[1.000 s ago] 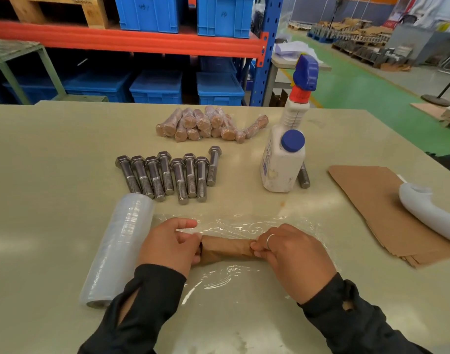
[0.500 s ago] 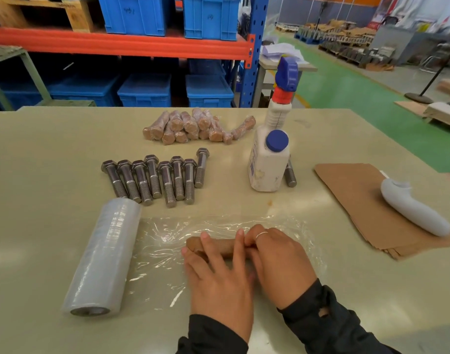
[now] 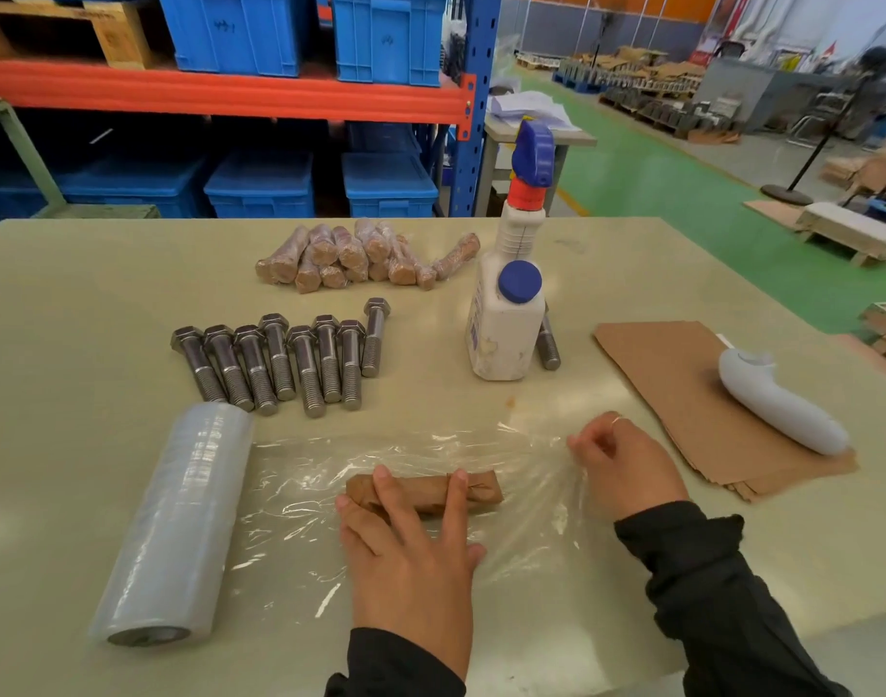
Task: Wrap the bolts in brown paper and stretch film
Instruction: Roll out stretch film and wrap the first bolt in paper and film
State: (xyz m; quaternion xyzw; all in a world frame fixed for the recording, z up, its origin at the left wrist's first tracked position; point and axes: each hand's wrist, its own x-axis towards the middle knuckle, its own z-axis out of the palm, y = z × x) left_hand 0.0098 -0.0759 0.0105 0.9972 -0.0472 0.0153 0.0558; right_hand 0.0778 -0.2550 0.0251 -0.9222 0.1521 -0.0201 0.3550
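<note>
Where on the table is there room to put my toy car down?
Bare table lies left of the bolts and behind the film roll. More lies behind the brown paper stack, right of the spray bottle. The near middle is crowded with film sheet and both hands.

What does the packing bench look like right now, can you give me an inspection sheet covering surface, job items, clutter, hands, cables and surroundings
Surface: beige table, a sheet of stretch film spread on it near the person.
Job's things: paper-wrapped bolt lying on the film; film roll at its left; eight bare bolts in a row; pile of finished wrapped bolts beyond; brown paper stack at right.
Clutter: white spray bottle with one bolt behind it; white handheld tool on the paper.
Hands: left hand presses flat on the wrapped bolt; right hand pinches the film's edge.
Cables: nothing seen.
Surroundings: rack with blue crates, green floor.
</note>
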